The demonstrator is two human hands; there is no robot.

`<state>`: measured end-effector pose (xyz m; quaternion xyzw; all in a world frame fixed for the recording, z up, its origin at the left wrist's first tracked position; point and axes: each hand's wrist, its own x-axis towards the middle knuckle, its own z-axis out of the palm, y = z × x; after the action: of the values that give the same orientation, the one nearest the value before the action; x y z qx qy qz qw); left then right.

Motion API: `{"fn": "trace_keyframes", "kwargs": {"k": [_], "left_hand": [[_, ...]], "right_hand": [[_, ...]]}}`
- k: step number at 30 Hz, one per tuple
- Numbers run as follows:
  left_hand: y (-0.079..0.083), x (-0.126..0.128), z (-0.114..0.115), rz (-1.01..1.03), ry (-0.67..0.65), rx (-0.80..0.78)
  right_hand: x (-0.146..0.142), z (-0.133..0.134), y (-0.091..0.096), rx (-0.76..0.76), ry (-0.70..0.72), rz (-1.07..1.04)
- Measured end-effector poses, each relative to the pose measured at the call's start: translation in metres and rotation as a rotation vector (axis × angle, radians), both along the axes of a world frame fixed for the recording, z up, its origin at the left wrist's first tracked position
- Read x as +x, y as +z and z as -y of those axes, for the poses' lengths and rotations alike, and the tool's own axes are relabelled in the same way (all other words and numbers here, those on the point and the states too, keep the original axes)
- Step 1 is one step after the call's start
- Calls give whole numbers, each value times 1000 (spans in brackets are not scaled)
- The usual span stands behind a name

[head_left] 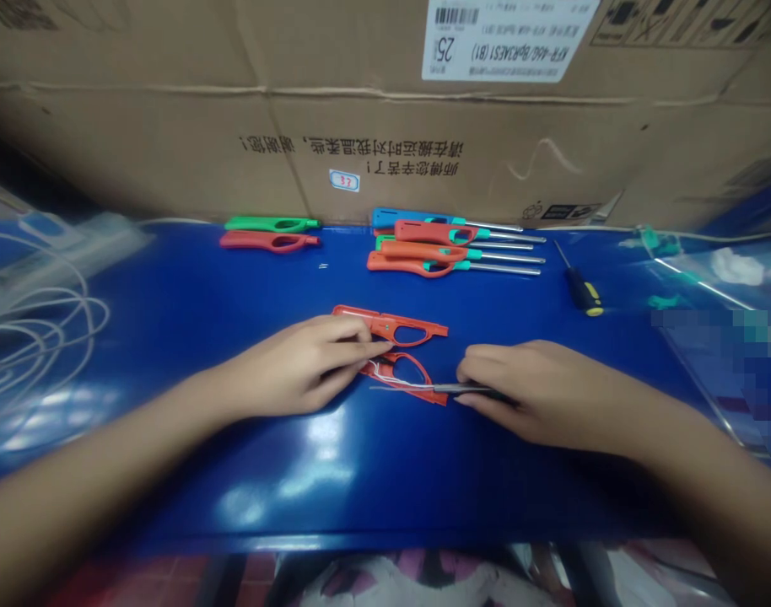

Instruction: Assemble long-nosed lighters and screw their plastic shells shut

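Note:
My left hand (326,358) is closed over the orange-red lower half of a lighter casing (417,367), its index finger pressed near the trigger opening. White wires (395,378) and a small dark part lie in that half. Just above it, partly under my fingers, rests the matching upper casing half (395,324). My right hand (518,384) pinches a thin, dark grey pair of tweezers (455,389). Their slim tip points left across the wires and the narrow end of the lower half. Whether the tip grips a wire, I cannot tell.
Several assembled long-nosed lighters (417,264) lie at the back centre. Green (259,224) and red (252,241) casings sit back left, near tiny metal pins (323,265). A screwdriver (584,291) lies right. Coiled white cable (44,329) is left; a cardboard box (170,152) stands behind.

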<state>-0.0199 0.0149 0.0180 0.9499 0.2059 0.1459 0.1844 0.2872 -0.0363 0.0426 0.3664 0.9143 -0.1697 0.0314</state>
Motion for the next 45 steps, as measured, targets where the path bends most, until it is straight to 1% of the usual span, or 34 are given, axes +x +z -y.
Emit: {"fn": "trace_keyframes", "kwargs": {"k": [7, 11, 17, 21, 25, 33, 41, 45], "left_hand": [[4, 0, 2, -31, -43, 32], [2, 1, 2, -17, -20, 18], [-3, 1, 0, 46, 6, -9], [-4, 2, 2, 66, 15, -9], [-5, 3, 5, 67, 65, -5], [-9, 5, 7, 77, 133, -12], [-11, 7, 9, 93, 159, 10], [-11, 8, 11, 76, 177, 39]], "right_hand": [[2, 1, 2, -30, 2, -3], [2, 4, 4, -69, 8, -27], [-3, 6, 5, -78, 17, -12], [-5, 7, 4, -36, 11, 19], [-4, 6, 4, 18, 14, 28], [-3, 6, -2, 193, 2, 43], [-4, 0, -2, 266, 3, 56], [-3, -3, -4, 255, -10, 42]]}}
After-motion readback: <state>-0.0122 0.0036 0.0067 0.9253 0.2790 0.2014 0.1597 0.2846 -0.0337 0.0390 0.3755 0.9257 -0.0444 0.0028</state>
